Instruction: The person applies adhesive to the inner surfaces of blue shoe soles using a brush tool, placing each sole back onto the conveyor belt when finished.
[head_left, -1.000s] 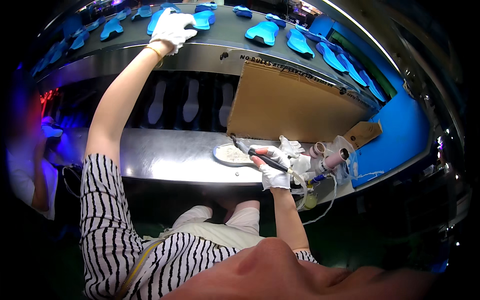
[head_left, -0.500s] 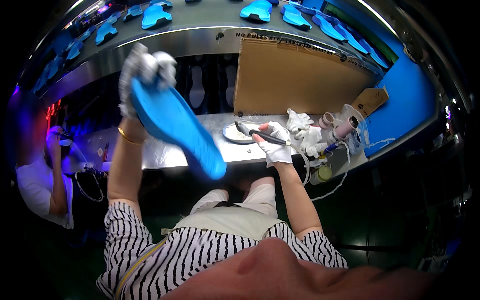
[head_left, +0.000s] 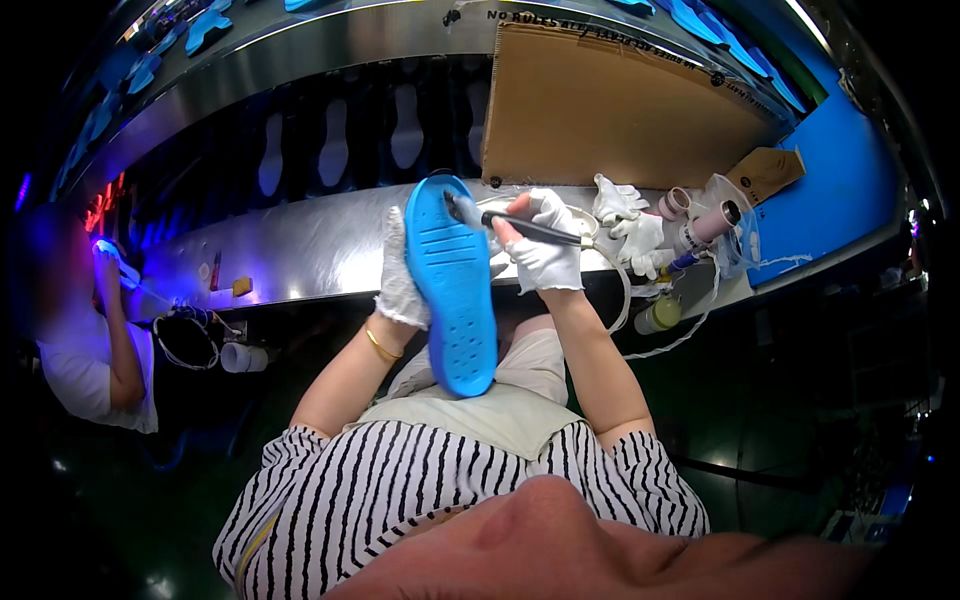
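Note:
A blue shoe sole (head_left: 455, 300), with grooves across its upper part and small holes lower down, is held upright in front of my lap. My left hand (head_left: 398, 278), in a white glove, grips it along its left edge; some of the fingers are hidden behind it. In my right hand (head_left: 550, 258), whose white glove leaves fingertips bare, is a brush (head_left: 535, 230) with a black handle. Its blurred bristles are at the sole's upper right part, apparently touching it. A white dish (head_left: 584, 222) is partly hidden behind my right hand.
Behind the metal bench (head_left: 310, 240) stands a cardboard sheet (head_left: 620, 110). White gloves (head_left: 640, 240), a pink spool (head_left: 715, 222) and a yellow-green jar (head_left: 660, 315) crowd the right side. Blue soles (head_left: 207, 30) lie on the upper belt. A person (head_left: 95, 370) sits at the left.
My left hand has come down and right, bringing the sole from a slant to upright before me. The brush has gone from over the dish to the sole. My view has shifted.

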